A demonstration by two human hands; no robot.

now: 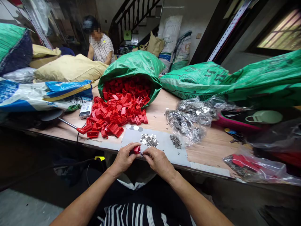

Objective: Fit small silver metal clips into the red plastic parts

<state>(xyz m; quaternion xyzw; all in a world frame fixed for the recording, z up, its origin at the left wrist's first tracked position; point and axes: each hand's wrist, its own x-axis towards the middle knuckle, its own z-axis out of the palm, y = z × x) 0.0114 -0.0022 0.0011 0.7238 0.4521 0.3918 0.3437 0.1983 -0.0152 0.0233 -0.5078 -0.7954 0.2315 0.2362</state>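
Observation:
My left hand point(124, 159) is closed around a small red plastic part point(136, 149) at the table's front edge. Close beside it, my right hand point(158, 160) pinches a thin dark piece point(141, 153) that meets the red part's near end; its exact kind is too small to make out. Just beyond my hands, a pile of small shiny metal pieces point(149, 140) lies on a grey mat point(162, 150). A smaller heap of darker metal clips point(175, 142) sits to its right. Loose red plastic parts point(113, 116) spill from a green woven sack point(135, 61) at the back.
Clear plastic bags of metal pieces point(188, 119) stand right of the mat. A bag with red and metal parts point(249, 164) lies far right. A small white device point(86, 110) is left of the red pile. Green sacks point(197, 80) line the back; another person point(102, 47) sits behind.

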